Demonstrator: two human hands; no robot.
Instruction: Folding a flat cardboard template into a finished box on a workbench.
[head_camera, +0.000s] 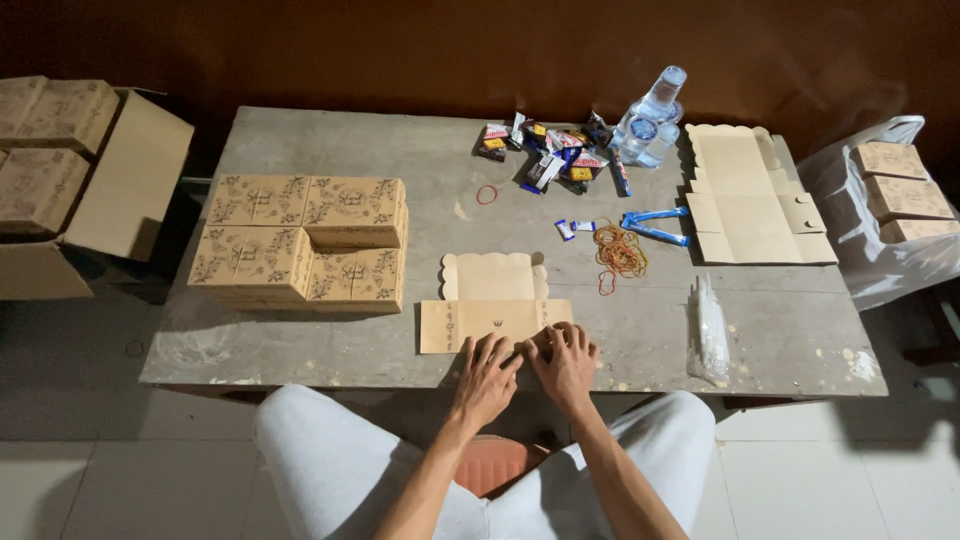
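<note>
Both grips flat, holding nothing — left hand and right hand are pressing the box blank on the surface; folding step, next calling for lifting a flap.

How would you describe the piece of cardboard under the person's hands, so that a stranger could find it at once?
Start at the grey table and go to the middle of its near edge, where the left hand and right hand press down. The half-folded box blank lies there. Unlike the finished boxes to its left, it is flat, with a scalloped flap.
</note>
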